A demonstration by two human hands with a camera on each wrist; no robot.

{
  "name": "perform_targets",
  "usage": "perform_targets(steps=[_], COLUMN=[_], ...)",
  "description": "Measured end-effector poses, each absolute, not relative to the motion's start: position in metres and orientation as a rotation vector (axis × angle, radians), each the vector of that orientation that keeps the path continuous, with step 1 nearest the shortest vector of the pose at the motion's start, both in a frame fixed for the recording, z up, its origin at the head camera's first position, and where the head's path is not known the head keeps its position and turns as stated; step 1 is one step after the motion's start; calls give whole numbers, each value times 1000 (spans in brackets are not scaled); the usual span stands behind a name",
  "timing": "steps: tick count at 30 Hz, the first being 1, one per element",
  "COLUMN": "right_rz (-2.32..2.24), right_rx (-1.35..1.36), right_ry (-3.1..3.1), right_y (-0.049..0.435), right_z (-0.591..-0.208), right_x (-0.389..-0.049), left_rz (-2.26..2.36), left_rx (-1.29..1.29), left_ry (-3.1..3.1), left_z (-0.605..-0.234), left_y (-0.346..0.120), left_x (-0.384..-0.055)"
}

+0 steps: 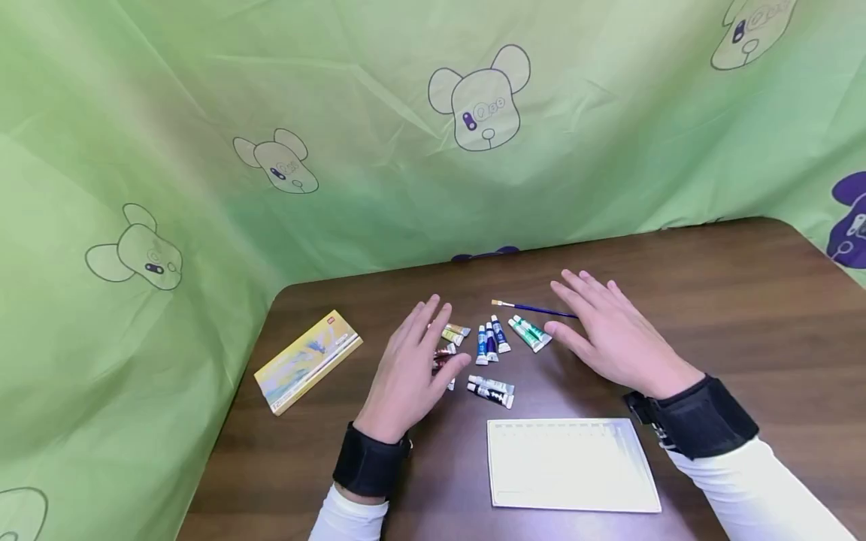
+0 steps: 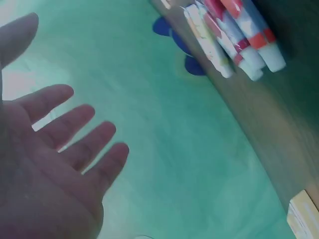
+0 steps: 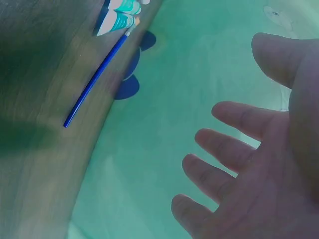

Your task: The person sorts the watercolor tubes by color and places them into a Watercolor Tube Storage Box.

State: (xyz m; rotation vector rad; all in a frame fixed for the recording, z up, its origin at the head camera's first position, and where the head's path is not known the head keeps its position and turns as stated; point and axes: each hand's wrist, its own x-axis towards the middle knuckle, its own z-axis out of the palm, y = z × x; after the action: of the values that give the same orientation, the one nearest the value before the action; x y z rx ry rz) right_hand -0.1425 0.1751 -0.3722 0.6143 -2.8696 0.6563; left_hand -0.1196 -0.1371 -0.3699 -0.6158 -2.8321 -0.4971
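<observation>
My left hand (image 1: 410, 368) hovers over the table with its fingers straight and nothing in them, partly hiding the red paint tubes (image 2: 239, 35) below it. To the right, my right hand (image 1: 619, 338) also hangs above the table, fingers extended and holding nothing. Nearest to it are two green paint tubes (image 1: 530, 333) and a blue-handled paintbrush (image 1: 534, 308), whose handle end it covers in the head view. Between the hands lie several blue paint tubes (image 1: 492, 340). A black tube (image 1: 490, 395) and a pale grey tube (image 1: 492, 384) sit closer to me.
A white rectangular sheet or pad (image 1: 571, 466) lies at the table's front. On the left stands a flat yellow paint box (image 1: 308, 362). Yellow and ochre tubes (image 1: 455, 333) show behind the left hand. A green printed cloth (image 1: 379, 188) hangs along the table's back edge.
</observation>
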Motion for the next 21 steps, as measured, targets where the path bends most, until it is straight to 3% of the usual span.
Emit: perform_targets(steps=[11, 21], right_rz=[618, 538], right_rx=[778, 950], right_ry=[-2902, -2901], right_y=[183, 211], right_z=[-369, -397], right_x=[-123, -90], left_rz=[-410, -337], left_rx=[-777, -823], left_ry=[-2782, -2719], left_z=[-371, -390], left_y=[-150, -169], left_x=[-108, -116])
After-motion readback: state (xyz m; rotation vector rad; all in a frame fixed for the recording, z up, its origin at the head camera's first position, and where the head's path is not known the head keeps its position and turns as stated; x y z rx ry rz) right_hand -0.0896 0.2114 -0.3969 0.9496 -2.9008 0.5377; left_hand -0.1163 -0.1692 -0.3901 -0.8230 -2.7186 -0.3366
